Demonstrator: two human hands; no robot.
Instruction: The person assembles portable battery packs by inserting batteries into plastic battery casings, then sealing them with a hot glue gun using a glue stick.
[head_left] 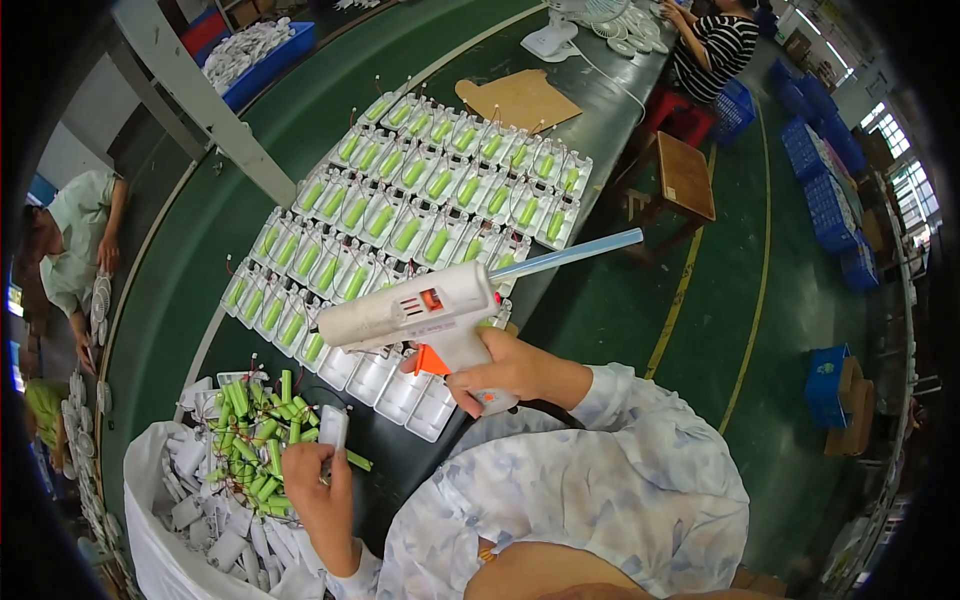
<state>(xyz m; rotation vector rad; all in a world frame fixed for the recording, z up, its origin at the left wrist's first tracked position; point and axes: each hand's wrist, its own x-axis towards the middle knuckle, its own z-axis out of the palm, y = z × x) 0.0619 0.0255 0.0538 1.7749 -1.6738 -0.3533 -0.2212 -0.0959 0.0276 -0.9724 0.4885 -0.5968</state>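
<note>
My right hand (525,372) is wrapped round the grip of a white glue gun (405,308) with an orange trigger. A translucent bluish glue stick (570,255) juts out of its back end, and its nozzle end points left over the trays. My left hand (318,495) pinches a small white plastic part (333,428) beside a heap of green battery cells (262,445) with wires. Behind the gun stand rows of white plastic housings (405,235), most with a green cell and thin wires inside. Several nearer housings (400,395) hold no cell.
A white sack (150,480) of white plastic parts stands at the lower left. Cardboard (520,98) and white fans (605,15) lie farther along the table. A wooden stool (685,178) is at its right side. Co-workers (80,240) sit left and at the far end (715,50).
</note>
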